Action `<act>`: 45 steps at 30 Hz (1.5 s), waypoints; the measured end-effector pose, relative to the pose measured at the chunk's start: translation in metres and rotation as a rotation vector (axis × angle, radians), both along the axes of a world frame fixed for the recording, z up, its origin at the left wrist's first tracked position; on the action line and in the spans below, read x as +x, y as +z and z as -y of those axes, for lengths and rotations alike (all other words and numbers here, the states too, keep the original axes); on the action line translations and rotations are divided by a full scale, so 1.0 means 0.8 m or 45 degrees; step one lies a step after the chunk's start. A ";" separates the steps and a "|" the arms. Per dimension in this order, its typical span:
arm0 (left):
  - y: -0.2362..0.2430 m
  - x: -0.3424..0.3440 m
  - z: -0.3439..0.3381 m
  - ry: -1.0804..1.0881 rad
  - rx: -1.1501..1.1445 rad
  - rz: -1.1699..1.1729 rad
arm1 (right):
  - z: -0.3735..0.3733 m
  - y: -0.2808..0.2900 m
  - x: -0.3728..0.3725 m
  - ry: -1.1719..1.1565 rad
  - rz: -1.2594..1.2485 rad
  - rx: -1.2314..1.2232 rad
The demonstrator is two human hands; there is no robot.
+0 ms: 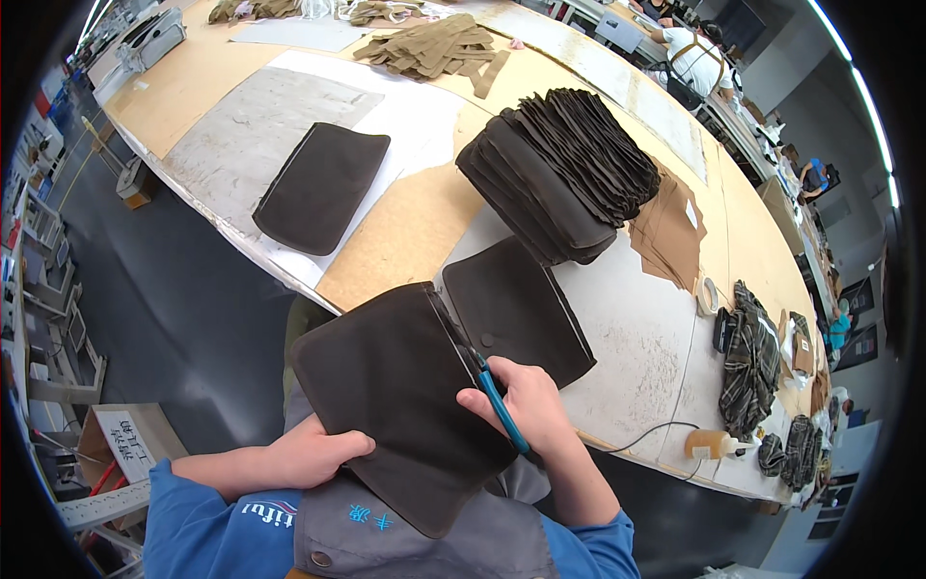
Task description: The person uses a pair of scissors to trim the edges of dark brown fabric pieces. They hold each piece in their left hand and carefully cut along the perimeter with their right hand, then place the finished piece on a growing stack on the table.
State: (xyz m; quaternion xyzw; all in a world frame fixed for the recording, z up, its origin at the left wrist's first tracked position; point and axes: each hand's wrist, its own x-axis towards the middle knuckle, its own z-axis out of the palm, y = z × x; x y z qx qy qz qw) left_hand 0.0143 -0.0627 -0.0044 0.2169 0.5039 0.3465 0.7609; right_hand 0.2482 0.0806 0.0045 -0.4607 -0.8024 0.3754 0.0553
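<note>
My left hand (323, 449) grips a dark brown flat pouch (376, 386) by its lower left part, thumb on top. My right hand (511, 405) is closed round a tool with a teal handle (497, 400), apparently snips or scissors, its dark tip lying along the pouch's upper right edge. Just beyond, a second dark brown piece (511, 309) with a round button shape lies on the table (637, 328). Behind it stands a thick stack of similar dark pieces (559, 164). Another flat dark piece (323, 183) lies farther left on white sheeting.
Olive-brown strips (429, 48), brown sheets (666, 232), a tape roll (707, 297), plaid fabric (748, 367) and an amber bottle (709, 444) lie on the table. A cardboard box (154, 434) sits lower left. Several people (699, 63) work at benches on the right.
</note>
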 end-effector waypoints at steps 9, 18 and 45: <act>0.001 0.004 -0.001 0.006 0.098 -0.053 | 0.001 -0.009 0.004 0.001 -0.061 -0.061; 0.000 0.004 0.001 -0.002 0.095 -0.067 | 0.001 -0.011 0.005 -0.006 -0.088 -0.027; -0.003 0.004 -0.005 -0.027 0.034 -0.016 | -0.012 -0.007 -0.001 0.016 0.024 0.026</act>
